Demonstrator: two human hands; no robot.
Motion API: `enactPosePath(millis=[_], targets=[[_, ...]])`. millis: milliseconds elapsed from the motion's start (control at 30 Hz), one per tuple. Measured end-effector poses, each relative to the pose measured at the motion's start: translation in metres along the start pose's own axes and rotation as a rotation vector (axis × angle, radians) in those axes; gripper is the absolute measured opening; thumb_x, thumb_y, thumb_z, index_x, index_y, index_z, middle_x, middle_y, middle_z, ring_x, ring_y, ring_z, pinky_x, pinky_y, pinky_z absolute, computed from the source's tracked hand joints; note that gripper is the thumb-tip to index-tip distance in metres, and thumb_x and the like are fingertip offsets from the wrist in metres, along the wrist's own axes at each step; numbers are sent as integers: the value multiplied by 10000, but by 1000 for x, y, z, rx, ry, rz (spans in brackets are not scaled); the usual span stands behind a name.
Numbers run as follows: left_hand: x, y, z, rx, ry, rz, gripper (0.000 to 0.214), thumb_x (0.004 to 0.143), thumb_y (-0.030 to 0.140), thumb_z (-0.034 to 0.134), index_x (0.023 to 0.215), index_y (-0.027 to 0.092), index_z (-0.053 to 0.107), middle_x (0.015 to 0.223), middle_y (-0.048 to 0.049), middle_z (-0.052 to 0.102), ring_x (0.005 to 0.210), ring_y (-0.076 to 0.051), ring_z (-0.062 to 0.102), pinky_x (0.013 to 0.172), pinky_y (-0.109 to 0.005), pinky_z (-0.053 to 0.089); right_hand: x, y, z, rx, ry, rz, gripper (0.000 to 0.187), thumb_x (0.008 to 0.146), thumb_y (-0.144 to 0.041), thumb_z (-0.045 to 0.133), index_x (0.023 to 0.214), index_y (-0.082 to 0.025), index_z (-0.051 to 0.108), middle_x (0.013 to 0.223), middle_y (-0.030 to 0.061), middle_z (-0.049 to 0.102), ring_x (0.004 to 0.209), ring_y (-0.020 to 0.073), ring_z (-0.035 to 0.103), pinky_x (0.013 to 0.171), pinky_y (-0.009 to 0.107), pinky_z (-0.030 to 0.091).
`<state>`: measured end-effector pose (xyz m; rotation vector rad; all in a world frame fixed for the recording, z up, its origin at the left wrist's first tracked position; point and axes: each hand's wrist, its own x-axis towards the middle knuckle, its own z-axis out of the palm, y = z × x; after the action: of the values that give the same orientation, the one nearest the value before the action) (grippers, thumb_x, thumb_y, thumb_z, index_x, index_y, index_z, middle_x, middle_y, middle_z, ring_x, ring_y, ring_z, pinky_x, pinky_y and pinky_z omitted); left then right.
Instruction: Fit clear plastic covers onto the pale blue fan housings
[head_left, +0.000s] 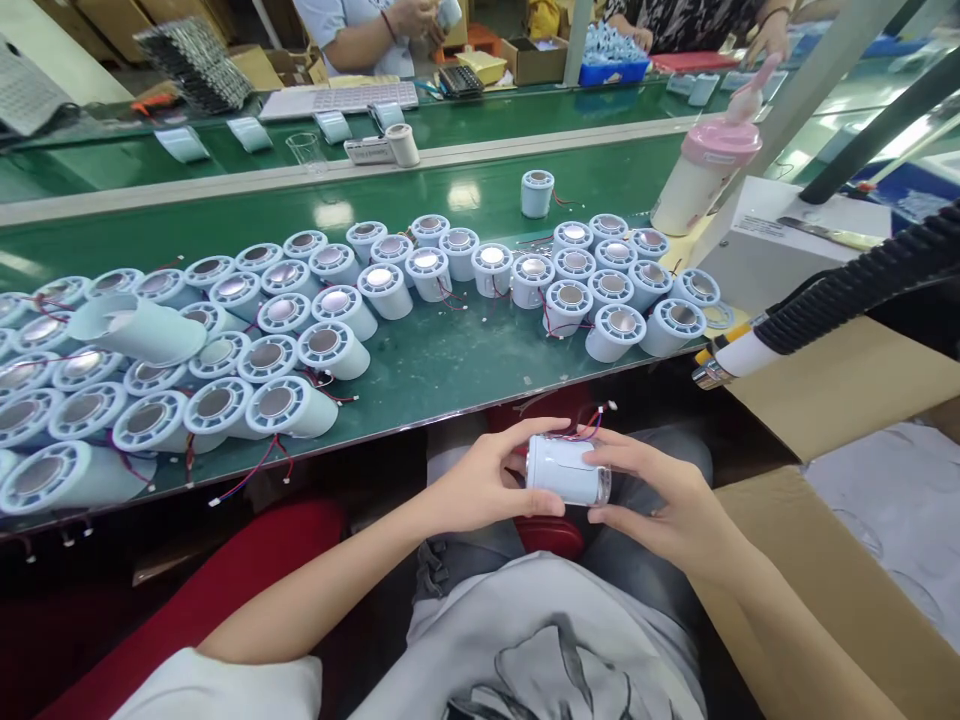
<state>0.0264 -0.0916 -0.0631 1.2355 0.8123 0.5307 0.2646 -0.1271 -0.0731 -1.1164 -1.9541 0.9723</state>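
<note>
Left hand (pixel 487 482) and right hand (pixel 669 500), both partly closed, have hold of one pale-blue cylinder (pixel 556 470) between them, the right at its clear end (pixel 604 487). I hold it over my lap (pixel 686 455), just off the near edge of the green worktop (pixel 442 365), thin wires (pixel 597 421) at its far side. Similar cylinders (pixel 281 402) crowd the worktop ahead.

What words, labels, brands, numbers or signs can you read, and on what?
Nothing legible.
White box-shaped unit: printed lines, too small.
Cream bottle with pink lid: lid label, too small.
Small white rectangular block: marking, blurred.
Dark rectangular keypad: keys too small.
Light-blue cylinder in left hand and right hand: no lettering visible.
</note>
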Motion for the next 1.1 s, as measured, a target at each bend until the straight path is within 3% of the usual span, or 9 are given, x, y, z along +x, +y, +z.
enactPosePath(millis=[200,400,667,1100], targets=[[-4,9,-3,144,-15,145,757,672,267,840,1363,275,532,1328,-96,597,1165,-266,601,987,-384,496,0,-5,-2,263,-30,167,494,782,-188,774,1207,-343,575,1302,14,616,1133,216,640,929,308,567],[-5,13,-3,210,-31,206,748,668,278,845,1352,262,542,1366,-102,571,1214,-264,575,1005,-370,492,3,-12,-6,425,-75,245,459,795,-198,773,1185,-348,583,1205,-15,633,1075,167,643,920,268,558],[-5,12,-5,336,-48,282,741,685,334,830,1361,272,533,1398,-103,555,1298,-295,509,1074,-428,438,4,-12,-6,613,-117,428,421,815,-330,750,1170,-260,536,1108,52,639,920,185,648,817,321,558],[-4,12,-6,383,-60,332,714,711,307,810,1366,278,526,1412,-100,542,1305,-295,504,1080,-437,436,6,-10,3,859,-41,636,400,811,-435,726,1075,-197,543,839,12,682,624,129,660,590,250,561]])
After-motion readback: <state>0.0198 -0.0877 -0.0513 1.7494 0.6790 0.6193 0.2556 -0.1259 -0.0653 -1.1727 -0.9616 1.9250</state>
